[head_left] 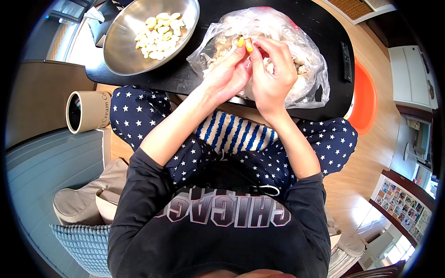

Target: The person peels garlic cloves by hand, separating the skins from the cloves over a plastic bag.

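Observation:
My left hand point(229, 74) and my right hand point(275, 69) meet over a clear plastic bag point(315, 85), thumbs side by side with yellow nails. Fingers of both hands are pinched together around something small that I cannot make out. Pale pieces that look like garlic and its skins point(301, 69) fill the bag beneath them. To the left, a wide steel bowl point(118, 51) holds several peeled, cream-coloured cloves point(160, 37). Both bowl and bag rest on a black table point(181, 76).
A dark remote control point(346, 62) lies near the table's right edge. Beyond that edge is an orange tub point(366, 97). A cream bin point(92, 111) stands at the left, below the table's edge. A striped cloth point(234, 132) lies between my knees.

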A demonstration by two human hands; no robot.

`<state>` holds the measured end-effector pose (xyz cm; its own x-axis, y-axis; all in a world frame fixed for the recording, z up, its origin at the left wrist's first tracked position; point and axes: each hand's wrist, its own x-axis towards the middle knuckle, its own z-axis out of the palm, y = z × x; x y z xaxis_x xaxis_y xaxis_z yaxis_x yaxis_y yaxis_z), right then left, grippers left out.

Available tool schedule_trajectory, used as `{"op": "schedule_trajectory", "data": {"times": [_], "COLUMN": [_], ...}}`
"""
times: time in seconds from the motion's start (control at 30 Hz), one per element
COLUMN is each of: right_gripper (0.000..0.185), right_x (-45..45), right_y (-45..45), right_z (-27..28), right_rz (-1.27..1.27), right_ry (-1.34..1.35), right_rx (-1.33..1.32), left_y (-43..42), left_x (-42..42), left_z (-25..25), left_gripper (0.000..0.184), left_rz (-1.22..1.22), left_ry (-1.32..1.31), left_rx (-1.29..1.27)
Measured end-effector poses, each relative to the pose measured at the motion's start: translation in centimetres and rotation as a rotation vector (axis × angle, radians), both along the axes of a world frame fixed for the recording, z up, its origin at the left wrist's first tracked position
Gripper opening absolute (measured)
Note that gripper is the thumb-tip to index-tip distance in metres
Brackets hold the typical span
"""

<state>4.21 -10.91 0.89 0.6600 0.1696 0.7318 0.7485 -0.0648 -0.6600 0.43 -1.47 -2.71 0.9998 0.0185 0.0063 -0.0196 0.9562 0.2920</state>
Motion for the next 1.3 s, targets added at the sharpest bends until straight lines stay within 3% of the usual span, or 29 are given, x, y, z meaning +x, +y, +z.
{"op": "schedule_trajectory", "data": {"times": [0.33, 0.57, 1.0, 1.1, 1.3], "right_gripper": [0.017, 0.014, 0.012, 0.012, 0.018], "right_x": [0.0, -0.3, 0.6, 1.0, 1.9], "right_y": [0.0, -0.4, -0.4, -0.6, -1.1], "right_z": [-0.6, 0.5, 0.6, 0.5, 0.7], "right_rz": [-0.024, 0.125, 0.146, 0.145, 0.151], "right_ry": [-0.012, 0.151, 0.003, 0.03, 0.17], "right_rx": [-0.023, -0.029, -0.018, 0.001, -0.036], "left_y": [-0.1, 0.5, 1.3, 1.8, 1.7], "left_x": [-0.1, 0.2, 0.0, 0.2, 0.2], "left_z": [0.5, 0.0, 2.3, 1.5, 1.6], "left_gripper": [0.023, 0.023, 0.035, 0.034, 0.027], "left_rz": [-0.033, 0.009, 0.086, 0.015, 0.016], "left_ry": [-0.063, -0.095, 0.043, 0.041, 0.124], "left_rx": [-0.01, 0.042, 0.074, -0.105, 0.005]}}
